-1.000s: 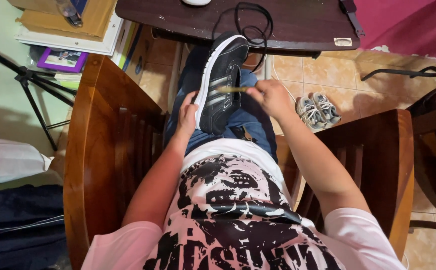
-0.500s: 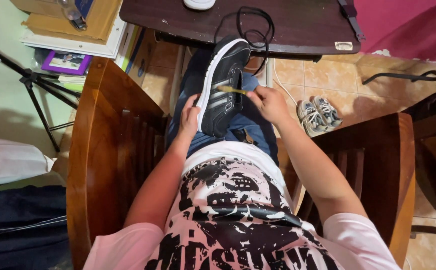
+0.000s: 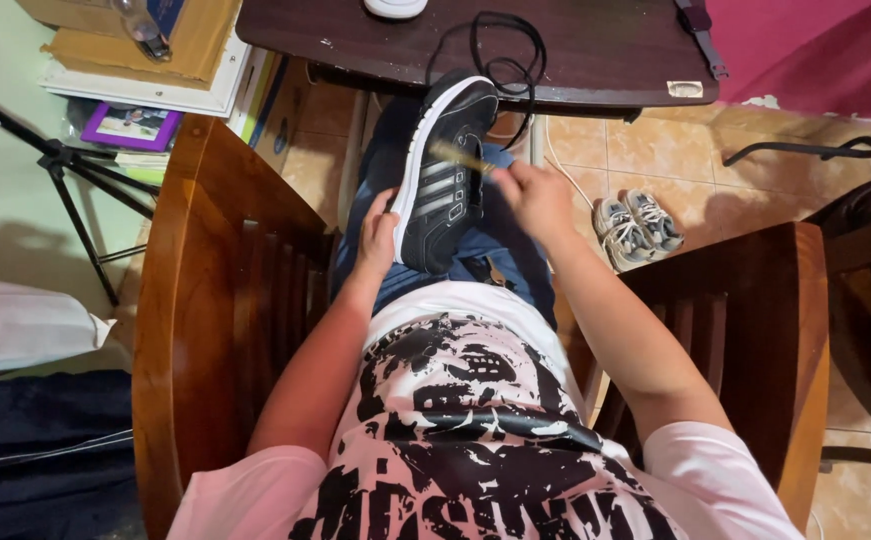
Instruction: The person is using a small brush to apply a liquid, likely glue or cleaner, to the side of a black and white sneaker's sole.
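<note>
Two bare hands work on a black sneaker held over the lap.

The left hand (image 3: pixel 379 238) is clamped on the heel end of the black mesh sneaker with white side stripes and white sole (image 3: pixel 442 170), fingers curled round its edge, so the shoe rests on the blue-jeaned thighs (image 3: pixel 500 235) with its toe pointing away from the body; just right of that hold, the right hand (image 3: pixel 537 197) is closed on a thin yellowish stick-like tool (image 3: pixel 458 156), blurred, whose tip lies across the shoe's upper; beyond the toe stands a dark wooden table (image 3: pixel 595 50) with a coiled black cable (image 3: pixel 511 45) on it; right of the right hand a pair of small grey sneakers (image 3: pixel 637 224) lies on the tan tiled floor (image 3: pixel 725 170); wooden chair arms (image 3: pixel 200 290) flank both forearms.
</note>
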